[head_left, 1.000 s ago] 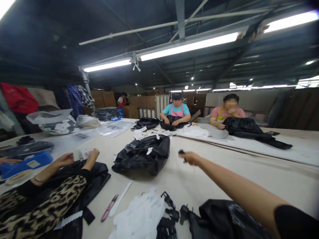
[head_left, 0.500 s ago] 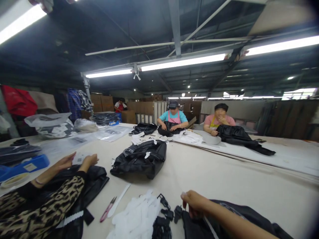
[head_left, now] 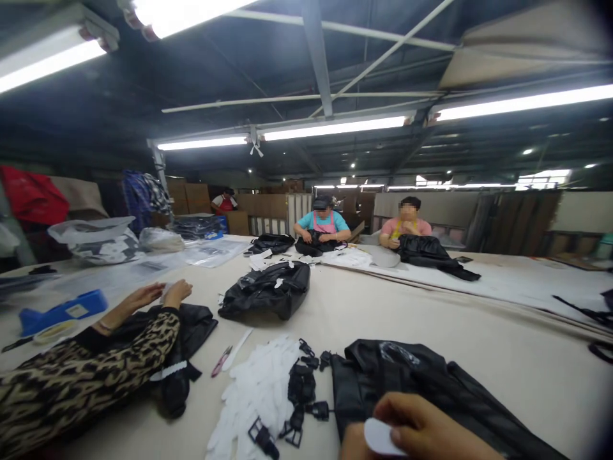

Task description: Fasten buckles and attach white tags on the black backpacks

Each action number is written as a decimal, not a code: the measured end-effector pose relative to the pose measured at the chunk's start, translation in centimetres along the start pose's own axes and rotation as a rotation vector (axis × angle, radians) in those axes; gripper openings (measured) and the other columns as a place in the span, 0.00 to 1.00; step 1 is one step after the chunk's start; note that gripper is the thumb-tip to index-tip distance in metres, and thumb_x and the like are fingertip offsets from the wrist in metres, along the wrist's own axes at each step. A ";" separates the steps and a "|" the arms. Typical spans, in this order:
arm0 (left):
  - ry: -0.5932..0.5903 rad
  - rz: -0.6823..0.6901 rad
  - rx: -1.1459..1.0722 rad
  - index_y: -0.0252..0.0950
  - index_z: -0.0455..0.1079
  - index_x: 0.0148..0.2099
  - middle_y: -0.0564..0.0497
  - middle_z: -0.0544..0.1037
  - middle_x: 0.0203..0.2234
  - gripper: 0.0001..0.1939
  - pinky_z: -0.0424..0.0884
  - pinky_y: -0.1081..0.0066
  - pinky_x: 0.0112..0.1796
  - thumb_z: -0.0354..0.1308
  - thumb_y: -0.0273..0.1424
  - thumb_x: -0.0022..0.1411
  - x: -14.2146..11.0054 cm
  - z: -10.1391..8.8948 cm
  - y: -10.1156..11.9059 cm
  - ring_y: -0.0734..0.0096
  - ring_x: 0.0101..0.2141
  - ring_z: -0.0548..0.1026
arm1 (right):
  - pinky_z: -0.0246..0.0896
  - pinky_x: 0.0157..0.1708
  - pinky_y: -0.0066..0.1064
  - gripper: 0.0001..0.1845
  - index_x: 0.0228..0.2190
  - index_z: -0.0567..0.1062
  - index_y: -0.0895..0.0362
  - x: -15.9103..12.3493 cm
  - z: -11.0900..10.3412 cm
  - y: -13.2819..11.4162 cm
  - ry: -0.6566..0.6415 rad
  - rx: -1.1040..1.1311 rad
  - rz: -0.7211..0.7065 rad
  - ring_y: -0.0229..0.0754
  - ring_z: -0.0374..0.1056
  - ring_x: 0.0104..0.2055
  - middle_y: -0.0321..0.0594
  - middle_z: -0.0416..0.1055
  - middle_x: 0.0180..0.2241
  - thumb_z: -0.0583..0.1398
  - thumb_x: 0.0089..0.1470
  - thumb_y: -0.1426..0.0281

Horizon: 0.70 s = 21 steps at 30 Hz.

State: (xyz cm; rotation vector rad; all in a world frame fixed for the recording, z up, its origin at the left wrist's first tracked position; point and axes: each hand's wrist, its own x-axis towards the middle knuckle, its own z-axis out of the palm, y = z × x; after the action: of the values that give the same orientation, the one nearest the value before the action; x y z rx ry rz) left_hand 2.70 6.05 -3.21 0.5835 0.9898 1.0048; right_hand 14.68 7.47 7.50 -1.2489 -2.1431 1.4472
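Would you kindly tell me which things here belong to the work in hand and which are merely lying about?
Likely the work: white piece in right hand; black glossy item; white strips; black buckles.
Probably lying about: blue holder; plastic sheet.

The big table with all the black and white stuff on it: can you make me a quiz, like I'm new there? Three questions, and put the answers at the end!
1. Choose one. What colour is the cloth apron on the person in the turquoise top?
a) green
b) pink
c) black

2. True or false? The small pink-handled snips lie on the pale, flat table, beside the heap of white strips.

3. Fill the gap. Near the bottom edge, the fingers of the camera wearer's right hand hold a flat piece with a rounded end. Its colour is ____.

Key: 1 b; 2 true; 3 white.
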 end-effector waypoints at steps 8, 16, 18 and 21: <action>-0.004 0.026 0.001 0.24 0.69 0.24 0.47 0.71 0.16 0.09 0.60 0.73 0.24 0.55 0.23 0.34 -0.2 -1.0 2.2 0.73 0.17 0.66 | 0.50 0.14 0.22 0.06 0.22 0.64 0.59 0.2 0.9 8.5 0.245 0.115 0.169 0.35 0.60 0.15 0.33 0.62 0.15 0.53 0.34 0.76; -0.141 -0.098 0.110 0.24 0.68 0.25 0.47 0.70 0.14 0.10 0.61 0.74 0.24 0.55 0.25 0.36 -0.2 -1.6 4.5 0.74 0.17 0.66 | 0.44 0.08 0.20 0.05 0.13 0.67 0.60 1.3 1.0 5.8 -0.050 0.072 0.209 0.29 0.49 0.08 0.32 0.58 0.09 0.59 0.34 0.76; -0.119 -0.065 0.149 0.23 0.68 0.25 0.46 0.70 0.15 0.10 0.62 0.73 0.25 0.55 0.23 0.34 -0.1 -1.7 4.4 0.72 0.18 0.67 | 0.46 0.09 0.20 0.04 0.14 0.69 0.60 1.5 1.5 4.8 0.008 0.128 0.222 0.29 0.50 0.08 0.34 0.61 0.11 0.57 0.35 0.77; -0.036 -0.030 0.195 0.24 0.68 0.24 0.46 0.71 0.15 0.10 0.63 0.70 0.26 0.55 0.22 0.32 0.0 -1.7 3.9 0.71 0.18 0.68 | 0.50 0.10 0.21 0.04 0.14 0.69 0.60 2.2 2.5 4.5 0.116 0.201 0.300 0.30 0.51 0.09 0.36 0.62 0.11 0.57 0.35 0.76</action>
State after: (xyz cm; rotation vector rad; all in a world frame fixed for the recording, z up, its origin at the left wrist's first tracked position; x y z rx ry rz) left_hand -0.41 7.76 -0.91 0.7431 1.0684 0.8735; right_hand 14.08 8.19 2.03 -1.5832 -1.7429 1.6132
